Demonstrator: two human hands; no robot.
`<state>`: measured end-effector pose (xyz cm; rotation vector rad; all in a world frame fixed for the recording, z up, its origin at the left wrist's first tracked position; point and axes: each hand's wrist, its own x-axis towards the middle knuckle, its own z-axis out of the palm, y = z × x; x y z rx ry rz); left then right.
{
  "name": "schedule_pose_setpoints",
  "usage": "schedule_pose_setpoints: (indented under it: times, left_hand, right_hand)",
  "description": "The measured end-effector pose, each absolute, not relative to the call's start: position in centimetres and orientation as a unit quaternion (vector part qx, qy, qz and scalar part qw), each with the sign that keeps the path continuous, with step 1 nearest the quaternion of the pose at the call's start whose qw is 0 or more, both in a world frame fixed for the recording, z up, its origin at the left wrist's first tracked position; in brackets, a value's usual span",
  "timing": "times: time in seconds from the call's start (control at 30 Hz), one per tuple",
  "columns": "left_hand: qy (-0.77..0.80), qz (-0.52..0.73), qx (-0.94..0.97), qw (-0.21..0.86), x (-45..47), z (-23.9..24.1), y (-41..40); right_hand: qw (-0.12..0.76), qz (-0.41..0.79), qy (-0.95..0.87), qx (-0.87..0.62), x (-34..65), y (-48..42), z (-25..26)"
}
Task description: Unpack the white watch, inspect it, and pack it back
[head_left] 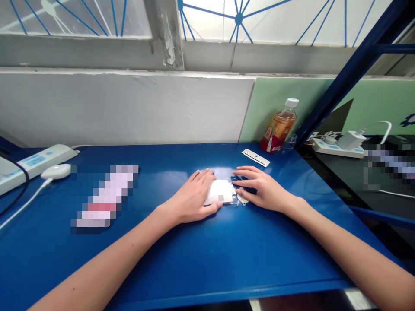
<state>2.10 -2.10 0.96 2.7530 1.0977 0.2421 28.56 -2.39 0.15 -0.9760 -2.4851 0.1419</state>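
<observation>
Blue desk (227, 259): L hand (196, 196) splayed on clear pkt (219, 190), R hand (267, 188) apart, fingers loose. Uneven press may skid pkt twd front edge (275, 292).

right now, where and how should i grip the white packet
Probably pinch the white packet by its near and far edges, left hand coming from the left: it lies flat, the left thumb is at its near edge, and the right hand is by its right end.
</observation>
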Motion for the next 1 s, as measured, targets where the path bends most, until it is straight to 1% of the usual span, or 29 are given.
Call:
schedule_pose_setpoints:
  times: [0.1, 0.2, 0.4, 0.53, 0.73, 0.87, 1.0]
  left_hand:
    - [0.363, 0.077, 0.925, 0.081, 2.2, 0.6, -2.2]
    - [0.361, 0.072, 0.927, 0.079, 2.2, 0.6, -2.1]
    - [0.356, 0.074, 0.928, 0.083, 2.2, 0.7, -2.1]
    - [0.361, 0.068, 0.926, 0.082, 2.0, 0.9, -1.9]
    - [0.364, 0.077, 0.926, 0.068, 1.3, 1.4, -1.3]
    - [0.361, 0.087, 0.926, 0.066, 1.0, 1.4, -1.1]
    - [0.356, 0.101, 0.927, 0.067, 1.2, 1.1, -1.3]
  right_hand:
    - [0.216, 0.068, -0.913, -0.339, 28.5, -2.7, 0.4]
    - [0.219, 0.088, -0.91, -0.341, 28.4, -2.8, 0.5]
    - [0.261, 0.116, -0.89, -0.354, 28.1, -2.5, -0.4]
    - [0.258, 0.1, -0.898, -0.343, 28.2, -2.3, -0.4]
    - [0.215, 0.045, -0.911, -0.348, 29.5, -1.7, 1.2]
    - [0.199, 0.048, -0.908, -0.365, 29.8, -1.7, 1.9]
    - [0.215, 0.057, -0.897, -0.383, 29.5, -2.1, 1.7]
